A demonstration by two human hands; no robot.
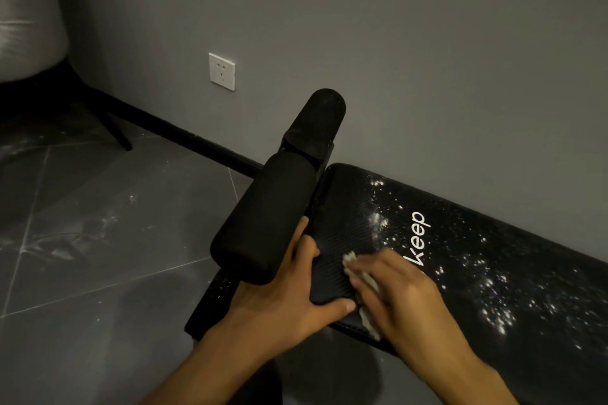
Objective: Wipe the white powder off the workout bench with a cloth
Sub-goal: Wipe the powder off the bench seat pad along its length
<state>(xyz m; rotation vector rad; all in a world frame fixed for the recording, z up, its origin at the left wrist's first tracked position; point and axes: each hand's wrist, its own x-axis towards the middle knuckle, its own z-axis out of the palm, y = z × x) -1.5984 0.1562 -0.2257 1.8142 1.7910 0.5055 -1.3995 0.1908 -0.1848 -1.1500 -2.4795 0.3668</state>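
- Workout bench (342, 200): long black pad set beside the grey wall (427, 59). Long axis runs from the end by the foam rollers, at centre of view, out past the right edge. Carries a white "keep" logo (419, 238) across its top.
- White powder (493, 312): scattered in specks and clumps over the pad's top, thickest to the right of the logo, with 1 smaller smear just left of it. Barely any on the left end of the pad around the hands, which looks dark and mostly clean.
- Deciding relation: powder to the right of the cloth, further along the pad's long axis. Probably calls for strokes travelling rightward, away from the rollers. Right hand the nearer one, left hand well apart from the heavy patch.
- Foam rollers (266, 217): 2 black cylinders off the pad's left end, the lower one just beside the left hand.
- Left hand (289, 293): clamped on the pad's end corner, thumb along the near edge, fingers up the end face between pad and roller. Seemingly there to steady the bench.
- Right hand (398, 289): blurred, bearing down on the cloth with fingers bent over it.
- Cloth (350, 260): small pale wad on the pad's top, just left of the logo. Mostly hidden beneath the right hand, showing only at the fingertips and under the heel of the palm.
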